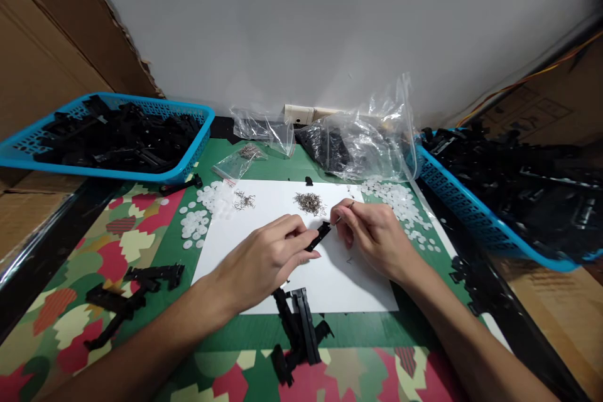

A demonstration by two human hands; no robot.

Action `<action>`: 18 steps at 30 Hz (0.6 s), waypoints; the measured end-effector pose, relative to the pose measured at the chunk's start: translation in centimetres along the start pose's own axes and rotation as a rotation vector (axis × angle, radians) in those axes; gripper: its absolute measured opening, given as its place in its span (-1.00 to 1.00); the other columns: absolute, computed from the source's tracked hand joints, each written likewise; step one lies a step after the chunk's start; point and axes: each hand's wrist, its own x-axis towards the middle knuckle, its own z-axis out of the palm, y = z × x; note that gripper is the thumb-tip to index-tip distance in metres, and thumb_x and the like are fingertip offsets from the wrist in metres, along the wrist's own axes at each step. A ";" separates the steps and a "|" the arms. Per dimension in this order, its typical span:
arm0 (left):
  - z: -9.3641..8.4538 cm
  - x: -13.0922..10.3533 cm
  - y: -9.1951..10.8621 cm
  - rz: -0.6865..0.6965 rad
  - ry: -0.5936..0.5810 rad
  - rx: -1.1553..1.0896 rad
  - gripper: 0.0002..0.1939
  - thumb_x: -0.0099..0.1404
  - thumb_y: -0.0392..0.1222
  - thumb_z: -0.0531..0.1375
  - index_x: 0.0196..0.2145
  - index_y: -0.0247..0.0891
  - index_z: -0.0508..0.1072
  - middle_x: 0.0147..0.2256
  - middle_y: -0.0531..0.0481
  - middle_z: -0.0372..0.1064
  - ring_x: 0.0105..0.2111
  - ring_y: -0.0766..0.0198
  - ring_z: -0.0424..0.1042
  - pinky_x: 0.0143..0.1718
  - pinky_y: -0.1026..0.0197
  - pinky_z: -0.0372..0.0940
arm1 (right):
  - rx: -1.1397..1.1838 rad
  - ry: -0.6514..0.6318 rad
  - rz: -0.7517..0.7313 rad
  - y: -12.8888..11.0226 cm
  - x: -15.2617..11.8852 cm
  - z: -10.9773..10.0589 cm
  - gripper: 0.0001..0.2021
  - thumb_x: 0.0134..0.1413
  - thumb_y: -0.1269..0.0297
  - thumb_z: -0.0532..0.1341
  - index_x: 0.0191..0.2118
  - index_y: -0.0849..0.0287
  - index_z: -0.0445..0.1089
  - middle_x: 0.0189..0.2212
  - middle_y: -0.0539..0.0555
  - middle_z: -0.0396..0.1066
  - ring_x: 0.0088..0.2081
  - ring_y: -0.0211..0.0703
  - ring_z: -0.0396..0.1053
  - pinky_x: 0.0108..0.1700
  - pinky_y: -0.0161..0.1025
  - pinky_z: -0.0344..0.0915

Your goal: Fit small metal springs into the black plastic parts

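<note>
Head cam: blk part, long axis fwd-R

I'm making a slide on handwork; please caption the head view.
Over white paper, the left hand holds a black part, the right hand a thin rod near its end.

A grey wall stands behind; brown cardboard rises left; orange wires run upper right
</note>
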 end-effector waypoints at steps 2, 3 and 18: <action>0.0 0.0 -0.1 -0.010 -0.011 -0.023 -0.80 0.59 -0.24 0.14 0.06 -0.28 0.52 -0.15 -0.08 0.40 -0.13 0.19 0.44 -0.13 0.13 0.40 | -0.007 -0.005 -0.001 0.0 0.0 0.1 -0.56 0.59 0.15 0.02 -0.39 0.15 0.39 -0.56 -0.03 0.36 -0.54 -0.29 0.25 -0.35 -0.25 0.21; 0.0 0.0 -0.1 -0.014 -0.015 -0.031 -0.79 0.59 -0.25 0.15 0.07 -0.28 0.52 -0.15 -0.08 0.40 -0.13 0.19 0.44 -0.13 0.14 0.40 | -0.008 -0.008 -0.001 0.1 0.0 0.1 -0.56 0.58 0.16 0.03 -0.39 0.15 0.38 -0.56 -0.04 0.36 -0.54 -0.29 0.25 -0.35 -0.25 0.20; 0.0 0.0 0.2 -0.129 0.007 -0.143 -0.74 0.59 -0.21 0.16 0.13 -0.24 0.55 -0.14 -0.06 0.42 -0.24 0.29 0.48 -0.17 0.23 0.36 | 0.060 -0.010 0.006 0.6 0.0 0.6 -0.53 0.58 0.14 0.03 -0.41 0.16 0.41 -0.51 0.00 0.46 -0.50 -0.28 0.33 -0.29 -0.24 0.25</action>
